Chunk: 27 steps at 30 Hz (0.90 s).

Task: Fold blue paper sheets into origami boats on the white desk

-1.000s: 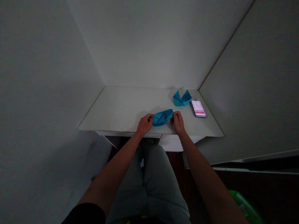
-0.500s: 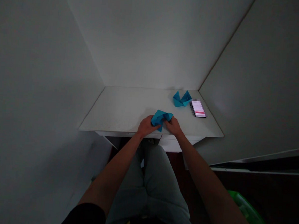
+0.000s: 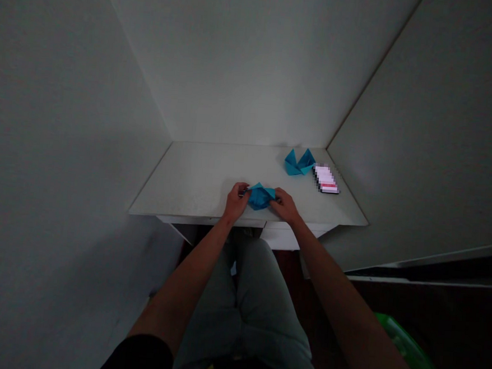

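A folded piece of blue paper (image 3: 261, 197) is held between my two hands, just above the front edge of the white table. My left hand (image 3: 236, 200) grips its left corner, fingers curled and thumb toward the paper. On the opposite side my right hand (image 3: 285, 204) pinches the right corner. The undersides of the paper and some fingertips are hidden. Farther back on the right stands a blue origami piece (image 3: 299, 163) with two raised points, touched by neither hand.
A phone with a lit, blurred screen (image 3: 326, 179) lies at the table's right, beside the origami piece. White walls enclose the white table (image 3: 196, 175) at the back and both sides. A green container (image 3: 411, 350) is on the dark floor at lower right.
The paper has been turned and now spans evenly between the hands, its downward-hanging point no longer showing. My left hand has shifted slightly up and left; the right hand stays nearly in place.
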Each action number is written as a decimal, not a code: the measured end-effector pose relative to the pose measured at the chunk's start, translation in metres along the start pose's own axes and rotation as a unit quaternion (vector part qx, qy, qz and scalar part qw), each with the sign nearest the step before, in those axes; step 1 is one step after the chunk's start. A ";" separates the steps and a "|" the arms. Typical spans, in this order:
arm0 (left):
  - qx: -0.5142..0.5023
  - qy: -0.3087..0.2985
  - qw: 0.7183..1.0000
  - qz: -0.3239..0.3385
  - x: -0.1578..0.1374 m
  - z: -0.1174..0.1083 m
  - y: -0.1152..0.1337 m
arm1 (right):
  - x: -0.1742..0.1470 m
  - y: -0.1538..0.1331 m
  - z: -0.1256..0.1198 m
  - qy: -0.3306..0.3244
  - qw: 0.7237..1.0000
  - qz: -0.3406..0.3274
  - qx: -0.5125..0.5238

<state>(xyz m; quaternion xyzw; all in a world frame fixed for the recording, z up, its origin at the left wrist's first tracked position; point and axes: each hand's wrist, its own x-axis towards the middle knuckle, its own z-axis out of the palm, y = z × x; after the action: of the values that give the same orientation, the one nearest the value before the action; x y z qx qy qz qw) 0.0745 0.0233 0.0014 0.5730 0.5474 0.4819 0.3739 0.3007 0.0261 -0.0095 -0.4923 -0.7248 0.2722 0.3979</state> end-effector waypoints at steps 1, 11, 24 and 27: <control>-0.021 0.010 1.000 -0.006 0.001 0.000 -0.001 | 0.000 0.000 -0.001 0.004 1.000 0.001 0.011; 0.025 -0.031 0.998 0.041 -0.003 -0.006 0.004 | -0.004 -0.005 0.001 0.029 0.997 0.060 0.044; -0.037 -0.071 0.996 0.029 0.005 0.005 -0.023 | -0.006 0.002 0.002 -0.020 0.999 0.025 0.015; -0.070 -0.080 0.993 0.047 0.003 0.003 -0.019 | -0.006 0.003 0.002 -0.026 0.999 0.037 -0.010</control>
<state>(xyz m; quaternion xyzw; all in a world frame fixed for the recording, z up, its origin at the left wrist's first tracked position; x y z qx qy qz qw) 0.0722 0.0288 -0.0171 0.6073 0.4534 0.4883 0.4326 0.3011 0.0210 -0.0148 -0.5156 -0.7186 0.2924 0.3636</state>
